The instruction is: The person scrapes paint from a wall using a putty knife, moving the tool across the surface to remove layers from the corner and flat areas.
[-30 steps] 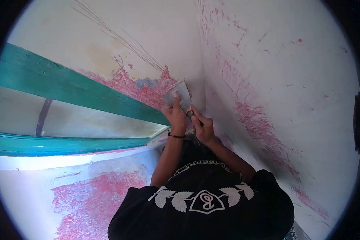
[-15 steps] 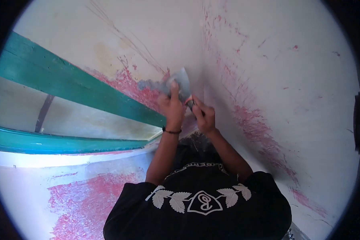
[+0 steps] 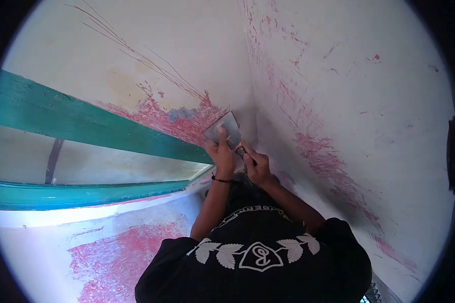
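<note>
A wide metal scraper point(image 3: 229, 122) lies with its blade against the wall close to the inside corner. My right hand point(image 3: 258, 169) is closed around its dark handle. On the blade rests the thumb of my left hand point(image 3: 222, 155), whose other fingers are partly hidden; this hand grips the blade near its base. Beside the blade's left edge spreads a roughly scraped red patch point(image 3: 154, 115) with a small grey smear point(image 3: 182, 114) in it.
A green wooden frame point(image 3: 81, 113) runs along the left, just below the red patch. The right wall point(image 3: 379, 126) carries a long streak of red marks point(image 3: 321, 156). More red-stained wall point(image 3: 121, 257) shows at lower left. A dark object point(image 3: 452, 156) sits at the right edge.
Both hands and the scraper have moved down, away from the grey smear, baring more of the red patch. The whole view has shifted slightly.
</note>
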### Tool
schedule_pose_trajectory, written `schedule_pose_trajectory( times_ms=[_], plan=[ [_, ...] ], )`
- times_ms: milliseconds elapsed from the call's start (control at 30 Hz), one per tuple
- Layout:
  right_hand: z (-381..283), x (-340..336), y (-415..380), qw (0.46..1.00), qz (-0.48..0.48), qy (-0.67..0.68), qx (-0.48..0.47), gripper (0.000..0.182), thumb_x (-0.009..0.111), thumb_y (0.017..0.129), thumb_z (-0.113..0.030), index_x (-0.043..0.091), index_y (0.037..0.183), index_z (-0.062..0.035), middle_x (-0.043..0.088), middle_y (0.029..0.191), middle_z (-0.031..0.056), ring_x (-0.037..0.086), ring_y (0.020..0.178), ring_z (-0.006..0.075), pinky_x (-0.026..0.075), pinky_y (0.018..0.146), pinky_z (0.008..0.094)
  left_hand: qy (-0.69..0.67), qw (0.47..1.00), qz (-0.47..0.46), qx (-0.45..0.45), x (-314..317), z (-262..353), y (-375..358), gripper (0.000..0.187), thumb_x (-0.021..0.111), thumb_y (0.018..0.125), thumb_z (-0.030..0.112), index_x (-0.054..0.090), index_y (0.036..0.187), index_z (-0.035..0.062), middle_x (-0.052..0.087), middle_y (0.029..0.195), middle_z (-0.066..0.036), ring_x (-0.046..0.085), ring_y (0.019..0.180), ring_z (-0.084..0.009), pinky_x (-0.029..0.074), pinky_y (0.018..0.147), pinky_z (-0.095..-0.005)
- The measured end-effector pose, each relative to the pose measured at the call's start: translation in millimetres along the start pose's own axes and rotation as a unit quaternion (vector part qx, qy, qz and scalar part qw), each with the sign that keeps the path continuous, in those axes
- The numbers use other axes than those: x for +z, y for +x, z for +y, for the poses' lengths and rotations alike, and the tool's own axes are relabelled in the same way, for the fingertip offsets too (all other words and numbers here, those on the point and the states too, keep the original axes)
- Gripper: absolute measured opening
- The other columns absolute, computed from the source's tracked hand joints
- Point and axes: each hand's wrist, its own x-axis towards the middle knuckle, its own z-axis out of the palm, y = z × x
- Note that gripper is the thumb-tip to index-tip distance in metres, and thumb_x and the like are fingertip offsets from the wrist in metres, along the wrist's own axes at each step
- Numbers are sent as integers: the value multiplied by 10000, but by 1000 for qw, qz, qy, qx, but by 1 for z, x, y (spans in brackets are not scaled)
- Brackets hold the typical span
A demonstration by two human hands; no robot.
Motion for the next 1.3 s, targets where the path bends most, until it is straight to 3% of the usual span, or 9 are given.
schedule_pose_trajectory(
  times_ms=[133, 267, 533, 667, 767, 833, 1000, 1133, 1300],
  plan=[
    [-4, 5, 1, 997, -25, 38, 58, 430, 514, 1012, -127, 539, 1420, 7, 550, 647, 4, 498, 544, 68, 409, 549, 240, 3, 1000, -27, 0, 14, 39, 0, 247, 674, 987, 236, 706, 1005, -9, 691, 951, -23, 606, 811, -87, 489, 710, -264],
    [-12, 4, 2, 988, -42, 71, 132, 428, 497, 1016, -120, 535, 1425, 1, 529, 626, -2, 471, 533, 65, 397, 531, 243, 59, 997, 9, 40, -1, 14, 2, 252, 681, 983, 237, 705, 1002, -14, 684, 942, -11, 580, 817, -85, 475, 723, -264],
    [3, 8, -3, 989, -39, 72, 120, 427, 481, 1033, -133, 522, 1439, -8, 540, 662, -20, 449, 544, 57, 404, 517, 249, 124, 992, 23, 5, 2, 20, 1, 256, 696, 973, 240, 705, 994, -15, 689, 934, -19, 583, 822, -86, 476, 717, -266],
    [1, 4, -8, 980, -50, 93, 170, 428, 489, 1038, -149, 519, 1446, -24, 537, 668, -17, 447, 550, 49, 395, 518, 242, 70, 997, 33, 6, 2, 15, -3, 243, 699, 970, 230, 707, 983, -13, 692, 916, -24, 584, 803, -79, 475, 704, -261],
    [3, -7, -1, 981, -80, 29, 174, 405, 532, 1007, -126, 573, 1395, -17, 745, 991, 121, 610, 763, 91, 499, 718, 264, 48, 998, 35, 6, 4, 12, 5, 238, 696, 972, 222, 708, 981, -15, 694, 921, -22, 582, 802, -75, 472, 705, -255],
    [2, -5, -7, 981, -66, 46, 178, 399, 531, 1005, -125, 579, 1385, -13, 736, 1084, 155, 629, 815, 105, 504, 765, 267, 100, 995, 28, -14, -3, 13, 2, 229, 694, 974, 215, 709, 984, -13, 695, 935, -19, 580, 809, -75, 469, 705, -254],
    [12, 3, -7, 995, -38, 35, 82, 412, 504, 1041, -159, 541, 1431, -30, 517, 645, -28, 456, 550, 47, 402, 523, 244, 31, 999, 14, -5, -4, 5, -1, 306, 647, 1001, 249, 718, 1016, -49, 711, 940, -50, 621, 837, -96, 505, 742, -268],
    [4, 0, 26, 998, -26, 34, 51, 421, 506, 1041, -162, 531, 1440, -31, 512, 642, -29, 455, 551, 49, 407, 529, 244, 81, 995, -5, 59, 18, 29, 12, 319, 626, 1013, 251, 720, 1030, -53, 718, 938, -41, 631, 852, -106, 510, 756, -277],
    [0, 5, 12, 996, -24, 47, 70, 419, 507, 1037, -157, 537, 1433, -24, 521, 660, -28, 456, 568, 52, 398, 537, 237, 133, 990, -4, 51, 4, 17, 9, 351, 608, 1022, 274, 717, 1041, -59, 722, 935, -41, 640, 854, -107, 514, 764, -277]
  ],
)
